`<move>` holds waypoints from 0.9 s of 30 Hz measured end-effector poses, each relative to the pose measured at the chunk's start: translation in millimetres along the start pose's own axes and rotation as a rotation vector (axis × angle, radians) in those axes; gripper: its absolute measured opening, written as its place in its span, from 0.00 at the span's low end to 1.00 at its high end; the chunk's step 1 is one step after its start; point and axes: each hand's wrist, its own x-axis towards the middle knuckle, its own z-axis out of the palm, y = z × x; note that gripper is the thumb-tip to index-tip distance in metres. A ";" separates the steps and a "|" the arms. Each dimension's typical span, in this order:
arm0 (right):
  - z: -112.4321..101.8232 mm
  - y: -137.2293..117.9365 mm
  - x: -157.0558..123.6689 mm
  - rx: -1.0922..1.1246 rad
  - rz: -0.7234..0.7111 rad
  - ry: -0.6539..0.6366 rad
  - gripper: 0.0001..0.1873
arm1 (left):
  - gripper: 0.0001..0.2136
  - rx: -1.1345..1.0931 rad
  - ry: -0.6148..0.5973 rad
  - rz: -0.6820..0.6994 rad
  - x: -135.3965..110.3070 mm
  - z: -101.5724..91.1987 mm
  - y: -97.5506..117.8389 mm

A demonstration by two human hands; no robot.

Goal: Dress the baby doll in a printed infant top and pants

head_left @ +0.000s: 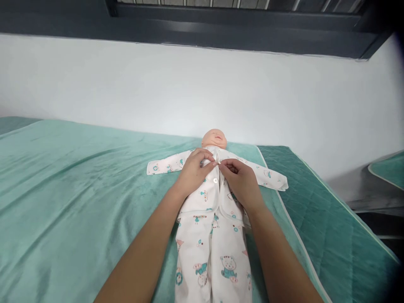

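Note:
A baby doll point(215, 138) lies on its back with its head toward the wall. It wears a white printed baby jacket point(197, 200) with the sleeves spread out to both sides, and matching trousers point(229, 261). My left hand point(198, 168) pinches one front edge of the jacket at the upper chest. Right beside it, my right hand point(238, 179) pinches the other front edge, fingertips nearly touching the left ones. A white button point(216, 180) shows on the jacket just below my fingers. Whatever lies between the fingertips is mostly hidden.
A light green blanket point(78, 202) with soft wrinkles covers the bed under the doll. On the right a darker green quilted cover point(328, 214) runs to the bed's edge. Behind stands a white wall point(158, 84), with a dark window frame point(221, 27) above.

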 end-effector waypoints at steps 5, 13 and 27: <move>-1.0 0.4 0.3 0.044 0.016 0.013 0.10 | 0.04 -0.042 -0.003 -0.010 1.4 -2.0 -0.3; -3.9 1.0 -0.1 0.333 0.143 -0.024 0.16 | 0.05 -0.042 0.081 -0.084 2.3 4.3 18.5; -5.3 2.6 1.5 0.270 0.106 -0.044 0.16 | 0.06 -0.108 0.054 -0.131 0.2 6.7 17.1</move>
